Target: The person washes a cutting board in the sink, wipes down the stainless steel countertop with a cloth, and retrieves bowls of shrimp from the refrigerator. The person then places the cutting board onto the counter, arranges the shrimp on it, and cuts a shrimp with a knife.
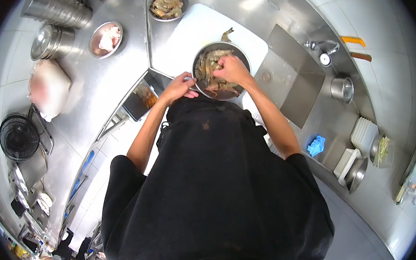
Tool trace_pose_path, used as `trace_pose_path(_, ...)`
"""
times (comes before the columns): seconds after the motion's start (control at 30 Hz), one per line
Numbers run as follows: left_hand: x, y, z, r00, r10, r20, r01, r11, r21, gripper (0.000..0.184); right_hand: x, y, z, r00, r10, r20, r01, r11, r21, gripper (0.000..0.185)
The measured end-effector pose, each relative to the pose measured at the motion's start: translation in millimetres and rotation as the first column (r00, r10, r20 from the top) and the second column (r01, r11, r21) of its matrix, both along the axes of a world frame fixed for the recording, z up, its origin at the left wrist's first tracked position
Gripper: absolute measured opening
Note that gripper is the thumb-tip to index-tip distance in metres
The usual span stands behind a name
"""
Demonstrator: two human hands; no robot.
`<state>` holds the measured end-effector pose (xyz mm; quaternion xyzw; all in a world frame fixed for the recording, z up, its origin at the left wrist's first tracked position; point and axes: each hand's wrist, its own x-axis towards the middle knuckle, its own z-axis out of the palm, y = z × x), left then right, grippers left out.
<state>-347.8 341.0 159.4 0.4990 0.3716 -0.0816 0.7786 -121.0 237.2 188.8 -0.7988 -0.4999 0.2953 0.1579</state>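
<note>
A round metal bowl [247,58] of raw, unpeeled shrimp [206,71] rests at the near edge of a white cutting board [255,41]. My left hand [180,88] grips the bowl's left rim, its thumb and fingers around the edge. Inside the bowl, my right hand [233,70] has its fingers curled down on the shrimp; its fingertips are partly hidden. One loose shrimp [227,34] lies on the board just beyond the bowl. Past the board's far left corner stands a smaller metal bowl [187,3], also filled with shrimp.
To the right is a steel sink [282,75] with a tap [328,47]. On the left counter are a bowl of pale pieces [109,38], stacked metal pots [52,40], a full plastic bag [49,88] and a black strainer [19,137]. A blue cloth [316,145] lies right. People stand far lower left.
</note>
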Motion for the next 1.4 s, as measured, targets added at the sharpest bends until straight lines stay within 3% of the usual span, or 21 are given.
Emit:
trace_pose_path(0.1, -2, 6, -10, 1.0, 0.007, 0.015, -0.008, 0.997, 0.074, 0.044, 12, -3, 10, 0.972, -0.016, -0.236, 0.001, 0.998, -0.065, 0.025)
trace_pose_path(0.17, 1, 8, -12, 0.999, 0.017, 0.029, -0.019, 0.998, 0.068, 0.041, 11, -8, 6, 0.977, 0.08, -0.2, -0.091, 0.995, -0.046, 0.031)
trace_pose_path(0.27, 7, 10, -8, 0.999, 0.016, 0.032, -0.019, 0.996, 0.088, 0.036, -9, -21, -5, 0.981, 0.192, 0.003, -0.192, 0.977, 0.092, 0.037)
trace_pose_path(0.37, 7, 12, -10, 1.0, 0.01, 0.019, -0.012, 0.996, 0.087, 0.034, -22, -22, -7, 0.945, 0.326, 0.037, -0.325, 0.945, -0.031, 0.046)
trace_pose_path(0.5, 6, 14, -5, 1.0, 0.015, 0.018, -0.017, 0.997, 0.081, 0.034, -27, -18, 0, 0.853, 0.48, 0.205, -0.481, 0.875, -0.046, 0.041)
trace_pose_path(0.6, 5, 14, -8, 0.999, 0.016, 0.029, -0.018, 0.997, 0.076, 0.035, -25, -13, -5, 0.836, 0.498, 0.23, -0.502, 0.863, -0.045, 0.034)
trace_pose_path(0.77, -4, 16, -12, 0.995, 0.075, 0.064, -0.08, 0.993, 0.085, 0.033, 30, -9, 21, 0.963, 0.217, -0.162, -0.181, 0.961, 0.21, 0.033)
trace_pose_path(0.83, -5, 18, -13, 0.996, 0.061, 0.06, -0.068, 0.99, 0.122, 0.031, 53, -8, 35, 0.946, 0.003, -0.325, 0.056, 0.984, 0.171, 0.033)
trace_pose_path(0.9, -4, 19, -8, 0.997, 0.052, 0.057, -0.061, 0.984, 0.168, 0.031, 81, -7, 30, 0.946, -0.153, -0.286, 0.219, 0.952, 0.213, 0.034)
trace_pose_path(0.97, -1, 21, -9, 0.997, 0.051, 0.054, -0.06, 0.982, 0.177, 0.031, 104, -2, 25, 0.914, -0.339, -0.223, 0.383, 0.903, 0.197, 0.034)
trace_pose_path(1.07, 1, 23, -14, 0.998, 0.004, 0.063, -0.018, 0.975, 0.219, 0.035, 116, 0, 3, 0.706, -0.496, -0.506, 0.624, 0.773, 0.114, 0.032)
trace_pose_path(1.17, 5, 22, -7, 0.998, 0.022, 0.052, -0.033, 0.978, 0.207, 0.036, 101, -11, -4, 0.864, -0.447, -0.233, 0.502, 0.805, 0.317, 0.03)
trace_pose_path(1.27, 6, 21, -12, 0.997, 0.053, 0.064, -0.065, 0.978, 0.2, 0.033, 68, -28, 11, 0.975, -0.182, -0.128, 0.198, 0.972, 0.124, 0.027)
trace_pose_path(1.37, 7, 20, -17, 0.996, 0.045, 0.08, -0.058, 0.983, 0.173, 0.033, 27, -42, 28, 0.984, 0.081, 0.159, -0.05, 0.98, -0.191, 0.021)
trace_pose_path(1.4, 8, 19, -18, 0.996, 0.041, 0.079, -0.055, 0.983, 0.176, 0.033, 23, -45, 24, 0.973, 0.108, 0.202, -0.061, 0.973, -0.223, 0.019)
